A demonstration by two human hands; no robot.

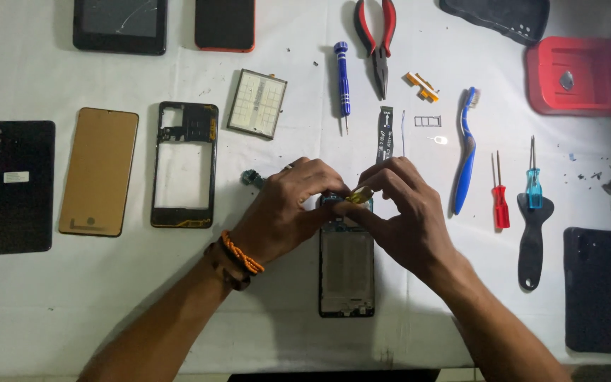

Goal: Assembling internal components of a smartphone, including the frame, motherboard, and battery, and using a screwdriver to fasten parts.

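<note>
The black opened phone frame [346,272] lies flat on the white table [72,297], long axis running away from the person. Both hands, left [288,209] and right [404,212], pinch together at its far end; the right fingers grip a small yellow-handled tool [359,194].

A single head-worn camera looks almost straight down from above the white cloth-covered surface [51,297], fairly near, the person's forearms entering from the bottom edge and the far side of the surface at the top.

Two bare forearms showing, no sleeves, left hand [288,209] wearing orange beaded bracelet [242,253] beside dark band [222,267] at wrist, right hand [408,212] wearing nothing.
</note>
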